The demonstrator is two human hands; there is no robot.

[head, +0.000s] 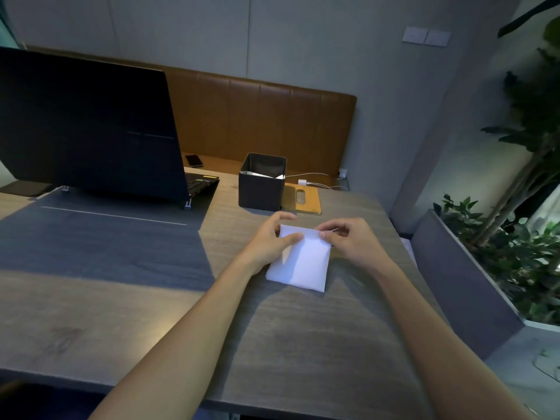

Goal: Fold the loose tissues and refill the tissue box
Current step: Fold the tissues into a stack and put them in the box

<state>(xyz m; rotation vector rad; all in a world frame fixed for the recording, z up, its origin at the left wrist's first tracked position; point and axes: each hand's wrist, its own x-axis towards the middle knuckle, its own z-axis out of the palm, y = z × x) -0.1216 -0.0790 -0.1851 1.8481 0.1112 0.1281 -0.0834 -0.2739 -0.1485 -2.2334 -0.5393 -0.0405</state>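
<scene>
Where the wood-grain table (121,313) filled the lower half of the frame, an open black laptop (85,122) stood at upper left with its back to the camera. A brown padded bench (260,116) ran behind it. A grey planter (454,268) of green leaves ran down the right edge.

Just above centre sat the dark square tissue box (262,189), its top open and white tissue showing inside. A wooden lid (306,200) with an oval slot lay just beside it on the right. Near the box, at centre frame, the folded white tissue (306,265) lay flat on the table.

The left hand (266,244) pinched its upper left corner, thumb on top and fingers curled over the far edge. The right hand (354,241) pinched the upper right corner between thumb and forefinger, the other fingers curled.

A dark phone (194,160) lay on the bench seat. A white charger (302,182) with its cable sat behind the lid. A yellow-green sticker (209,177) on the laptop's deck was too small to read.
</scene>
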